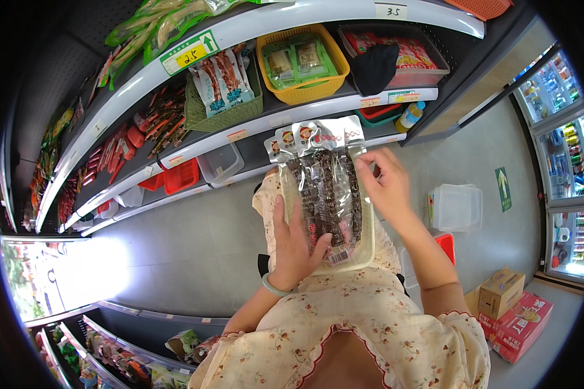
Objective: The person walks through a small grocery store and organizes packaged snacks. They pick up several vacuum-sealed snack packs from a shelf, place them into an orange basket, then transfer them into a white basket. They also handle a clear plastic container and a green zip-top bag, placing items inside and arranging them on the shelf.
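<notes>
Several vacuum-sealed plastic packs of dark, long food pieces [328, 194] stand side by side in a pale yellow plastic basket [367, 253] on the person's lap. My left hand [297, 243] lies spread over the left and lower part of the packs, its thumb across their lower middle. At the upper right, my right hand [382, 180] has its fingers bent close together by the edge of the rightmost pack; whether they pinch it cannot be made out. The packs' silvery printed tops stick up over the basket's far edge.
Shelves ahead hold a yellow basket [341, 80] and a green basket [224, 120] of packaged food, with a black cloth [375, 68] hanging over a clear bin [418, 78]. Stacked clear containers [455, 208], a red container [446, 247] and cartons [520, 326] are on the floor at right.
</notes>
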Motion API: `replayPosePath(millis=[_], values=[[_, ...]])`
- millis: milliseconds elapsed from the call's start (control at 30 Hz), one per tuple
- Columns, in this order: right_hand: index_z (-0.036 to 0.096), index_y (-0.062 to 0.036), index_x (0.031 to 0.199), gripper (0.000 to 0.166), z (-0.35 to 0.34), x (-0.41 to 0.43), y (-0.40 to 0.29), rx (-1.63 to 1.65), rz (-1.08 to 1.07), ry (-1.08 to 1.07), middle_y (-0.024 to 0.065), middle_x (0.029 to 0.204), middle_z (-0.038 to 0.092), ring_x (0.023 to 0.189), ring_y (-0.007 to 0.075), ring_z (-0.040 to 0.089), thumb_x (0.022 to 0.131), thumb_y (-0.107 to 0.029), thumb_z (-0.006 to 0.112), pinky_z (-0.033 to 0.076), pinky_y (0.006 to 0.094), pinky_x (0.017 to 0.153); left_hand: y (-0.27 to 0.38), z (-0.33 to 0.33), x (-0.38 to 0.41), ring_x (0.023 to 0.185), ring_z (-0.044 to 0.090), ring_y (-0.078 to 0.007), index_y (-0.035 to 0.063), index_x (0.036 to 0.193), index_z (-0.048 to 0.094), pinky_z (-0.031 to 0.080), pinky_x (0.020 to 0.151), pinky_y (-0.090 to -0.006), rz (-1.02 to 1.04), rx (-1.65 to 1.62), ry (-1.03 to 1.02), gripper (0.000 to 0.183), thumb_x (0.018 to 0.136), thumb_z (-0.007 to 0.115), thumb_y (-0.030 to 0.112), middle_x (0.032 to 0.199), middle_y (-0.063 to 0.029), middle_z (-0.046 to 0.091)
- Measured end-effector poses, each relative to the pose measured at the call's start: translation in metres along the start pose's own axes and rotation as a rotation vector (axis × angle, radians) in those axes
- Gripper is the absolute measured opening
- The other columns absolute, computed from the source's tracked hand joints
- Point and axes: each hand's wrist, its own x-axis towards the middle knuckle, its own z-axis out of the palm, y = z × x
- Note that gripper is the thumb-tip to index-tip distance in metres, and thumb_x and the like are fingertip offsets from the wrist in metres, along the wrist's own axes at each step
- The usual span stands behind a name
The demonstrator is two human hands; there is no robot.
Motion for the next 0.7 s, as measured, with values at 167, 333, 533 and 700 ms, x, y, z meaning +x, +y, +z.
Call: replayPosePath(millis=[167, 333, 533, 700], values=[[0.068, -0.0094, 0.089, 0.018, 0.018, 0.008, -0.010, -0.047, -0.027, -0.019, 0.0036, 0.085, 0.063, 0.075, 0.0213, 0.062, 0.086, -0.026, 0.074, 0.047, 0.0336, 0.065, 0.005, 0.003, 0.007, 0.142, 0.030, -0.0464, 0.0070, 0.150, 0.042, 0.027, 0.113, -0.0600, 0.068, 0.221, -0.162, 0.082, 0.086, 0.071, 0.048, 0.156, -0.0247, 0.031], [0.068, -0.0070, 0.087, 0.013, 0.027, 0.011, -0.010, -0.053, 0.000, -0.014, 0.0053, 0.081, 0.061, 0.075, 0.0207, 0.061, 0.087, -0.020, 0.071, 0.046, 0.0317, 0.066, 0.005, 0.004, 0.008, 0.142, 0.031, -0.0445, 0.0103, 0.149, 0.044, 0.027, 0.112, -0.0608, 0.046, 0.233, -0.148, 0.079, 0.086, 0.069, 0.050, 0.155, -0.0219, 0.035], [0.067, -0.0030, 0.093, 0.014, 0.019, 0.011, 0.016, 0.190, -0.028, 0.091, 0.0050, 0.086, 0.063, 0.079, 0.0136, 0.060, 0.097, -0.016, 0.062, 0.046, 0.0287, 0.071, -0.001, 0.001, 0.002, 0.143, 0.027, -0.0456, 0.0051, 0.150, 0.040, 0.025, 0.114, -0.0597, 0.031, 0.151, -0.131, 0.076, 0.090, 0.067, 0.043, 0.156, -0.0266, 0.028], [0.054, -0.0017, 0.126, 0.031, 0.014, -0.035, 0.074, 0.258, 0.103, 0.097, 0.0094, 0.115, 0.060, 0.097, 0.0164, 0.058, 0.100, -0.018, 0.057, 0.047, 0.0302, 0.083, -0.030, 0.002, -0.026, 0.149, 0.015, -0.0442, -0.0017, 0.155, 0.022, 0.015, 0.120, -0.0538, -0.205, -0.218, 0.095, 0.077, 0.096, 0.060, 0.030, 0.161, -0.0295, 0.011]])
